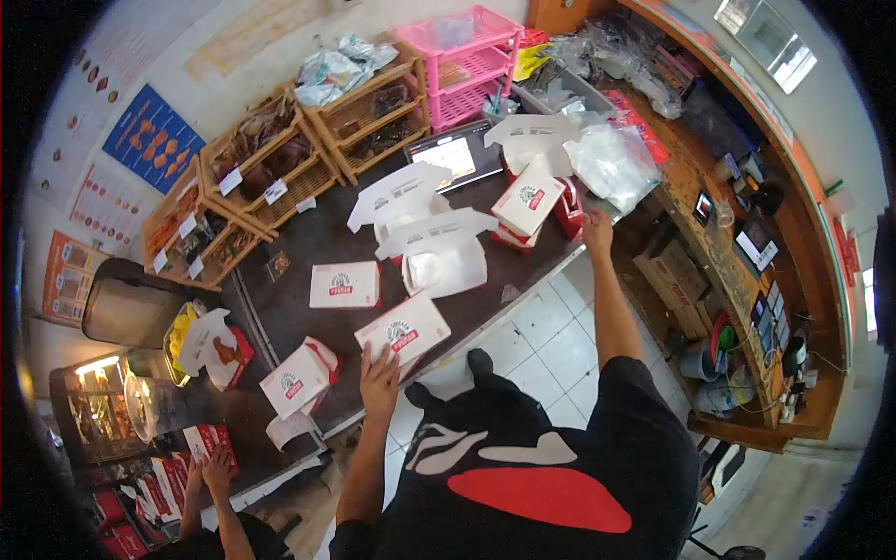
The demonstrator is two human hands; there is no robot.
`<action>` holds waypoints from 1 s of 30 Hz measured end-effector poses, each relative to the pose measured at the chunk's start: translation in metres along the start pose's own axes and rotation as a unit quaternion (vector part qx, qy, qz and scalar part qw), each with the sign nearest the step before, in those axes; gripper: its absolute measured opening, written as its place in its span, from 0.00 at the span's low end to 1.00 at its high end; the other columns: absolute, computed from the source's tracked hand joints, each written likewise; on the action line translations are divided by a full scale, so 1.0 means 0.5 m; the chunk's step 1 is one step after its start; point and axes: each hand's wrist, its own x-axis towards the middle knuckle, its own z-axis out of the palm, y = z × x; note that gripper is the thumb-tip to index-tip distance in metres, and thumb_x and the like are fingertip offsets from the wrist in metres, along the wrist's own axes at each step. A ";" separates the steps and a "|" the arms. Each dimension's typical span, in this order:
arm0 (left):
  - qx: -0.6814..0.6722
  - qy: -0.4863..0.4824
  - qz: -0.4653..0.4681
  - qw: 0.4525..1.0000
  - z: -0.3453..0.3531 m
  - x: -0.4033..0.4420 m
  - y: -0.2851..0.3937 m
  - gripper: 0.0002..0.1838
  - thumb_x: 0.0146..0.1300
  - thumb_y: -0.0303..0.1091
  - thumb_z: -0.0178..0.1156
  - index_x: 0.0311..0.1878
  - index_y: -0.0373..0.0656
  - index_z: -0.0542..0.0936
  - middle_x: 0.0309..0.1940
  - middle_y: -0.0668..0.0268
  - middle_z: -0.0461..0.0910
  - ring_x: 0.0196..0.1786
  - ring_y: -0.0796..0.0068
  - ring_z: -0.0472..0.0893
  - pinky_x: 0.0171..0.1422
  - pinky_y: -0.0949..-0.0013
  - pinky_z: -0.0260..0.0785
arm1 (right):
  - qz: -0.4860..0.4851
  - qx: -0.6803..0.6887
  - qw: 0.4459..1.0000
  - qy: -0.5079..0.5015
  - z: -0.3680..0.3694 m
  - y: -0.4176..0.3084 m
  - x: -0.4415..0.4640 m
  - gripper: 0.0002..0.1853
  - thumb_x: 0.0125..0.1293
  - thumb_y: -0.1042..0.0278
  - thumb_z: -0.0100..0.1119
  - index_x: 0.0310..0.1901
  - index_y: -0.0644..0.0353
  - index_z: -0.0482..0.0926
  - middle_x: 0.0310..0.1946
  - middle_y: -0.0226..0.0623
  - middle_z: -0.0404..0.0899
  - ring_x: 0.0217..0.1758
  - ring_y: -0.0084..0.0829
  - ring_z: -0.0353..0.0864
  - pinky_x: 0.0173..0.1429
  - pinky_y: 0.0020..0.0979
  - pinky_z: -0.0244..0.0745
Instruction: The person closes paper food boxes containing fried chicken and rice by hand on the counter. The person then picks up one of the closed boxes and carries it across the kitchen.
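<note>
My left hand (380,373) lies with fingers spread on the near side of a closed white and red food box (403,329). Over at the counter's right end, my right hand (597,229) is beside a red tape dispenser (568,213) and just below a clear plastic bag of white items (611,163). Its fingers look drawn together; what they hold, if anything, is too small to make out. Closed boxes stand to the left (297,378), behind (344,285) and near the dispenser (528,199). Open-lidded boxes (443,266) sit between them.
A co-worker's hands (213,467) touch red and white boxes at lower left. Beyond them stand a lit food warmer (98,401) and an open box with fried chicken (224,353). Wicker racks (266,159), a tablet (455,157) and a pink rack (462,65) line the back.
</note>
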 end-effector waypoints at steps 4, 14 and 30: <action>0.017 0.000 -0.033 0.999 0.009 0.013 0.018 0.13 0.56 0.24 0.66 0.46 0.42 0.86 0.60 0.62 0.77 0.71 0.49 0.65 0.71 0.57 0.63 | 0.191 0.077 0.946 -0.249 0.060 0.123 0.082 0.14 0.62 0.60 0.61 0.40 0.64 0.80 0.33 0.45 0.80 0.36 0.43 0.81 0.42 0.40 0.79; 0.041 0.010 -0.067 0.997 0.020 0.011 0.050 0.14 0.57 0.21 0.64 0.47 0.41 0.85 0.60 0.60 0.77 0.71 0.48 0.65 0.70 0.56 0.63 | 0.304 0.491 0.791 -0.205 -0.046 0.129 0.020 0.11 0.67 0.64 0.59 0.42 0.66 0.80 0.40 0.33 0.80 0.47 0.29 0.79 0.54 0.39 0.78; 0.048 0.014 -0.038 0.998 0.029 0.049 0.066 0.27 0.50 0.27 0.67 0.57 0.45 0.77 0.49 0.58 0.76 0.56 0.54 0.72 0.62 0.54 0.64 | 0.151 0.523 0.574 -0.612 -0.089 -0.372 -0.435 0.14 0.71 0.63 0.54 0.48 0.64 0.80 0.42 0.37 0.83 0.43 0.27 0.80 0.53 0.31 0.76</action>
